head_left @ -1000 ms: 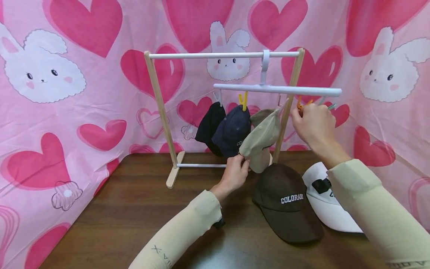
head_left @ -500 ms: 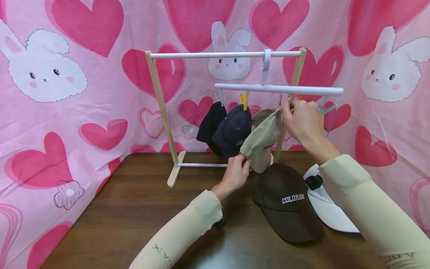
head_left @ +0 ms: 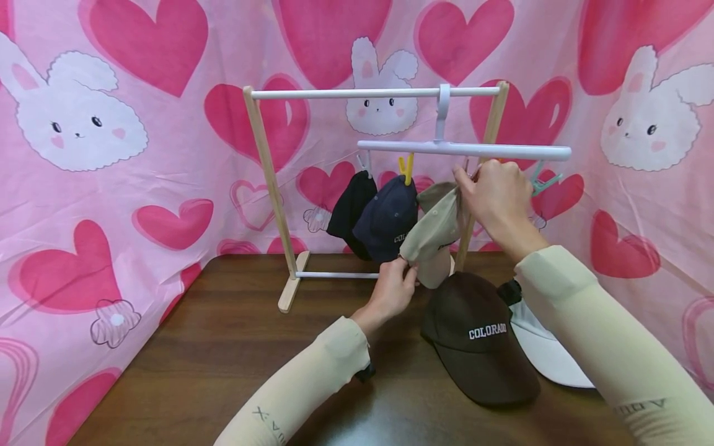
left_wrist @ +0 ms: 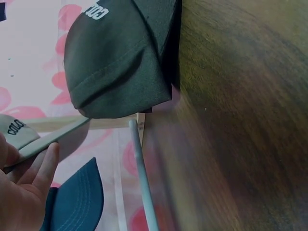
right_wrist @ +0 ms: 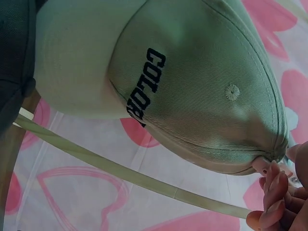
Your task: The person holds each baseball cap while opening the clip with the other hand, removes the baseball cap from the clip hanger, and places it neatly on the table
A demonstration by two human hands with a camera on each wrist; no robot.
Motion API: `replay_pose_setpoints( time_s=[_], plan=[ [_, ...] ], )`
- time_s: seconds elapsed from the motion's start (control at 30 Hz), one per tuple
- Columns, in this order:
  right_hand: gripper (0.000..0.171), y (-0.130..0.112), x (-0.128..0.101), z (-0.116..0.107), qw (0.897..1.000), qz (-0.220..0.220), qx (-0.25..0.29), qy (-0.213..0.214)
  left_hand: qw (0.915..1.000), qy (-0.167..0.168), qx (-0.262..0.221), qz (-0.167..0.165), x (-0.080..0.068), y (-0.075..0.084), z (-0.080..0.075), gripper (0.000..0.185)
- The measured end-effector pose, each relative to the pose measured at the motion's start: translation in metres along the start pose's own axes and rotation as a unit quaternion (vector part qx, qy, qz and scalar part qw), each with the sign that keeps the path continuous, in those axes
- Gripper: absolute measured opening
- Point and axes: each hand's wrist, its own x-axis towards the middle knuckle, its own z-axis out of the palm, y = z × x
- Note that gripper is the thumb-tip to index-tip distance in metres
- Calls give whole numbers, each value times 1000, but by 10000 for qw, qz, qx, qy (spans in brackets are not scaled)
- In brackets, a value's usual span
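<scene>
Hanging beige cap (head_left: 437, 226): left hand (head_left: 393, 291) pinching brim, right hand (head_left: 493, 195) gripping top.

In front of me hangs a pink cloth backdrop (head_left: 167, 155) printed with big red and pink hearts and white bunny faces; it wraps round on both sides and falls behind the desk's far edge. The desk (head_left: 223, 347) under my arms is dark brown wood with a visible grain and a rounded far-left corner. Soft, even light covers everything, leaving a faint sheen on the wood and gentle creases showing in the cloth.
</scene>
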Motion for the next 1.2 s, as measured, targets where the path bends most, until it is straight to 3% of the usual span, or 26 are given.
replay_pose_setpoints(
  time_s=[0.3,0.77,1.2],
  plan=[
    [61,1,6,4,9995,214,-42,209,10000,15,-46,-16,-1,1,2,21],
    [57,4,10,7,9988,-199,117,437,9998,108,-166,94,-2,1,1,21],
    [57,7,13,11,9985,-261,331,348,9990,356,125,223,0,3,-5,18]
  ],
)
